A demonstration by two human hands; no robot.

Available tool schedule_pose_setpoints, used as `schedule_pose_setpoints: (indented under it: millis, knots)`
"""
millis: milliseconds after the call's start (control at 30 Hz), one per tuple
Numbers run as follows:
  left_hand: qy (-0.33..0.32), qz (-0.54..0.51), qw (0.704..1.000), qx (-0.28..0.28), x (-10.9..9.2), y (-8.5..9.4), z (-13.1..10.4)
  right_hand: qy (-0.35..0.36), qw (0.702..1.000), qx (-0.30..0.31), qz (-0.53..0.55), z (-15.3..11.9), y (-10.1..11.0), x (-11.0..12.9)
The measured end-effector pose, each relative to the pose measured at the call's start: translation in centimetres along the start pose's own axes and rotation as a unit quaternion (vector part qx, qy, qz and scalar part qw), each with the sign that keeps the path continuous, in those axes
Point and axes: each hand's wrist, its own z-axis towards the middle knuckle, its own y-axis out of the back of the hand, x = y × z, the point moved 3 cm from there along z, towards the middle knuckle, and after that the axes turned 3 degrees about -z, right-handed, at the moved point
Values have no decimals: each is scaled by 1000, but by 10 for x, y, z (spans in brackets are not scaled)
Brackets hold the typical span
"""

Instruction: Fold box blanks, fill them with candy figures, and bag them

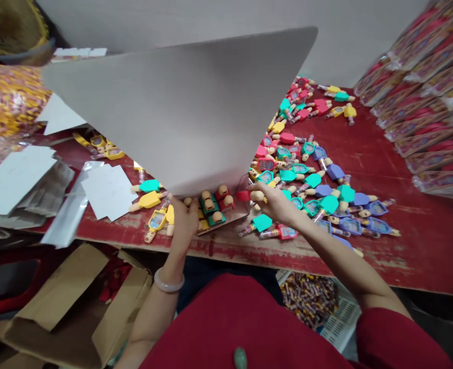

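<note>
A cardboard display box stands at the table's front edge, its large pale lid raised behind it. Rows of yellow, green and red toys with beige knobs sit inside. My left hand is closed around the box's left end, its fingertips partly hidden inside. At the right end, my right hand pinches a red toy with a beige knob, beside the box opening. Loose candy toys in green, red, blue and yellow lie in a pile right of the box.
Yellow and green toys lie left of the box, near white cards and clear plastic bags. Bagged packs are stacked at the right. Below the red table are an open carton and a crate of candy tubes.
</note>
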Motion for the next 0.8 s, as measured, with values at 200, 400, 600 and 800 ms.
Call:
schedule_pose_setpoints:
  millis: [200,400,600,800]
  knots:
    - [41,8,999,-7,-2,0,0,30,990,62,-124,20,-22,-2]
    - [63,34,997,0,-6,2,0,-66,969,122,-202,39,-15,2]
    - [22,29,999,-5,0,4,1,-94,965,143,-198,46,-18,13]
    - [30,35,999,2,6,5,3,-88,970,137,-178,37,-23,6]
